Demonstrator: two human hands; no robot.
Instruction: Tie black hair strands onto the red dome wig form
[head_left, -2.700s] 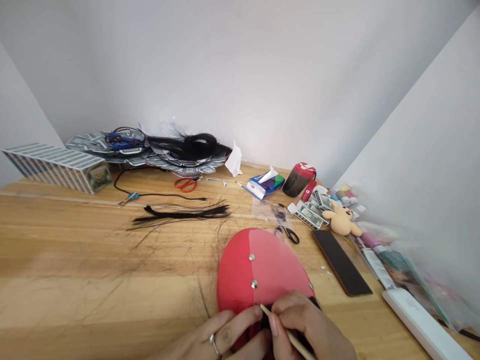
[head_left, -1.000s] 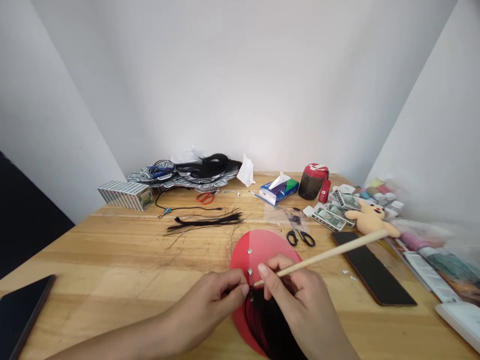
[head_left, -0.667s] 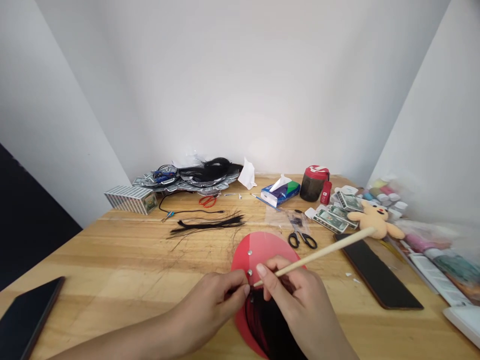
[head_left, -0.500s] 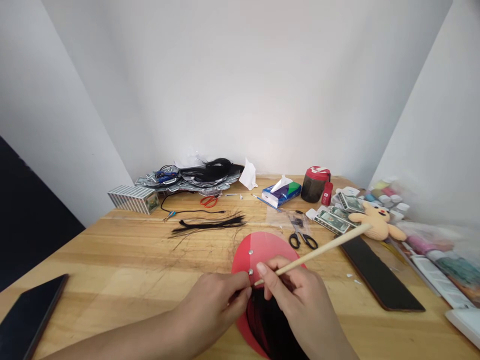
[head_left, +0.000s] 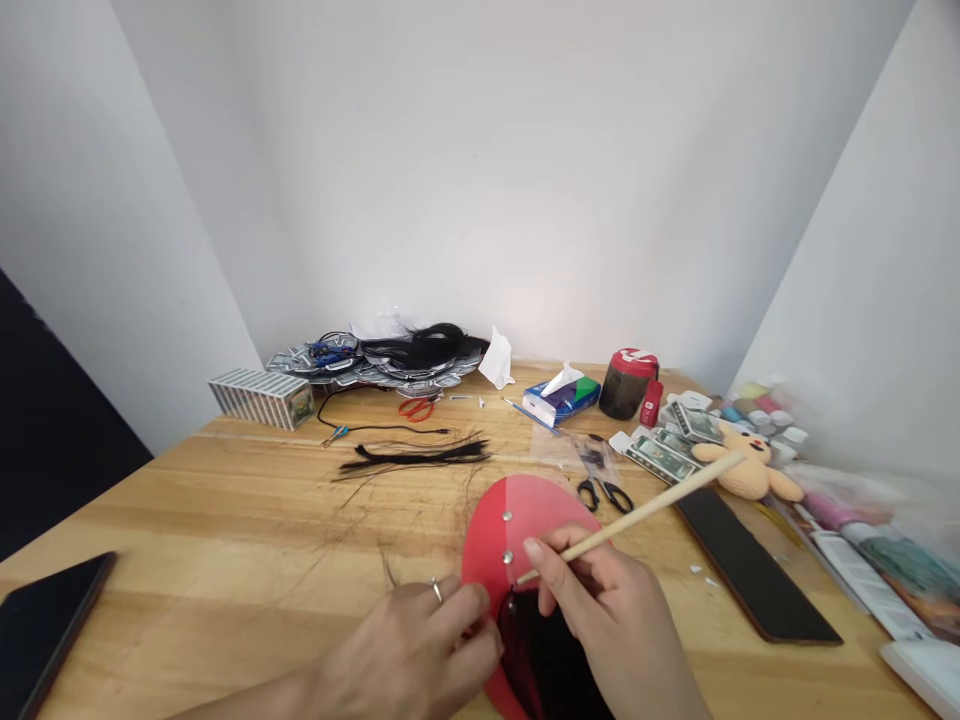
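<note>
Tissue box [head_left: 561, 398], crocheted bear [head_left: 739, 468] (pale yellow), scissors [head_left: 604, 496], phone [head_left: 52, 640]

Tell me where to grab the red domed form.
Take the far rim of the red domed form, fingers coming from the far side: that curved edge is bare, while the near end carries the black hair, the left hand and the right hand with its wooden stick.

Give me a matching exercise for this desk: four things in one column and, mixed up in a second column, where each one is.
Things:
1. Wooden stick
2. Black-handled scissors
3. Orange-handled scissors
4. Crocheted bear

Places:
A. Beside the printed banknotes
B. Held in the right hand
C. Just behind a black cable
D. Partly on a clear plastic bag

Pairs: 1-B, 2-D, 3-C, 4-A
</note>
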